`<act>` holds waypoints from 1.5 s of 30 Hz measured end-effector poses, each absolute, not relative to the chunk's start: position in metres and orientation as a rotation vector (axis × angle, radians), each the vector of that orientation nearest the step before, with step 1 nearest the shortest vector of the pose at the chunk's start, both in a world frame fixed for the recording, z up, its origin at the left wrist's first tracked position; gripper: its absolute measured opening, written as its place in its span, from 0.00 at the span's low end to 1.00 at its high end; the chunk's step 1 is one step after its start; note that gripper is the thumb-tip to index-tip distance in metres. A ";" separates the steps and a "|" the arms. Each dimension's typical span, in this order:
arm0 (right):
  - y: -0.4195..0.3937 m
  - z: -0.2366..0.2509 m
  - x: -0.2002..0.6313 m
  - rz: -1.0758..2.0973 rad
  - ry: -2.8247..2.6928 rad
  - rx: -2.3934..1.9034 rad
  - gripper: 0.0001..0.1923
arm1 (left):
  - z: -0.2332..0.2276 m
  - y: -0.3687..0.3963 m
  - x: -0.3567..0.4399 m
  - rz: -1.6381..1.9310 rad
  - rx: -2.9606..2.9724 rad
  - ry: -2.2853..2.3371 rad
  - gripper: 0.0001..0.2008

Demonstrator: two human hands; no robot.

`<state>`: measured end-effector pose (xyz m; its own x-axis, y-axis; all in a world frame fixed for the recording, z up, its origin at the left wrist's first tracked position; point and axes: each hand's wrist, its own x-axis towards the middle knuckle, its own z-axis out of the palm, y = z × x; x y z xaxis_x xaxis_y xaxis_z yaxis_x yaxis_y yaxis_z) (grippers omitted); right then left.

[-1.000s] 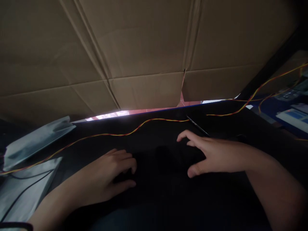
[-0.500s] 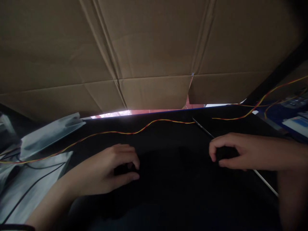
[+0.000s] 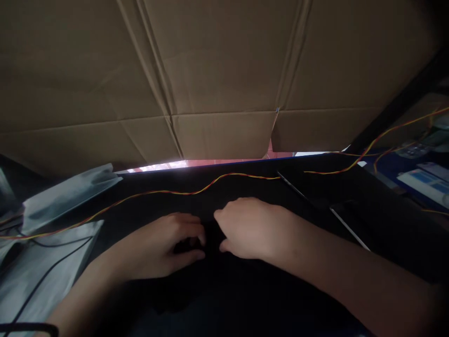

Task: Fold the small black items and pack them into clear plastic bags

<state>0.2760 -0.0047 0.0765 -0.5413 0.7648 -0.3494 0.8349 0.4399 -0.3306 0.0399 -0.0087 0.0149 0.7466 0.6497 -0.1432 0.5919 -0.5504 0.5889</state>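
Curling your left hand (image 3: pixel 164 245) and right hand (image 3: pixel 252 229) together over something small and dark near the middle of the black tabletop (image 3: pixel 245 290), you had both closed around it, though darkness hid what either gripped, the twisted wire (image 3: pixel 189 191) lying untouched beyond.

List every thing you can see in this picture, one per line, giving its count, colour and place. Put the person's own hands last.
cardboard sheet: one, brown, creased, standing across the back.
work surface: one, black, under both hands.
twisted wire: one long run, red and yellow, lying across the surface behind the hands.
second twisted wire: one, red and yellow, far right, rising toward the edge.
foil bags: at least two, silvery grey, left side.
thin cable: one, black, lying over the nearer bag.
thin rod: one, pale, right of the hands.
blue items: several, blurred, far right.
left hand: curled, on the surface.
right hand: curled, close beside the left; what they grip is too dark to tell.
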 end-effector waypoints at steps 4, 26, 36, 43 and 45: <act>-0.012 0.078 0.311 -0.755 2.583 1.463 0.19 | 0.012 -0.008 0.035 0.093 2.287 0.960 0.03; -0.101 -0.038 0.352 -0.004 3.197 2.090 0.25 | 0.009 -0.007 0.037 0.081 2.289 0.949 0.03; -0.105 -0.047 0.333 0.017 3.290 1.602 0.20 | 0.009 -0.008 0.037 0.082 2.292 0.954 0.02; -0.108 -0.043 0.318 0.041 3.172 1.675 0.24 | 0.008 -0.009 0.038 0.057 2.311 0.973 0.02; -0.108 -0.046 0.311 -0.047 3.108 1.788 0.23 | 0.008 -0.009 0.038 0.067 2.312 0.970 0.02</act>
